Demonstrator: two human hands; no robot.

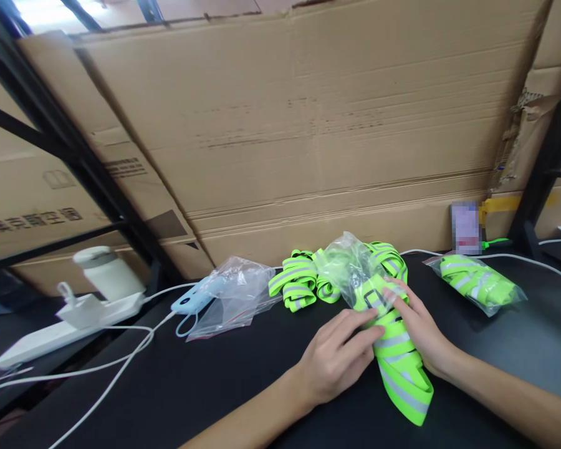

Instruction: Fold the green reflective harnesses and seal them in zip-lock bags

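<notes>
Between my two hands lies a folded bundle of neon green reflective strap (395, 342) with silver stripes and a dark buckle near its top. My left hand (340, 352) grips its left side, fingers bent over the strap. From the right, my right hand (418, 321) closes around the upper part, its thumb side near the buckle. A clear plastic bag (348, 259) covers or touches the far end of the bundle; how far the strap is inside it I cannot tell. Just behind sit loose coils of the same strap (299, 277).
A bagged green strap (479, 280) lies to the right, near a propped phone (466, 227). On the left are empty clear bags (243, 293), a light blue power bank (194, 299), white cables, a power strip (32, 340) and a white bottle (110, 274). Cardboard (308, 125) walls the back.
</notes>
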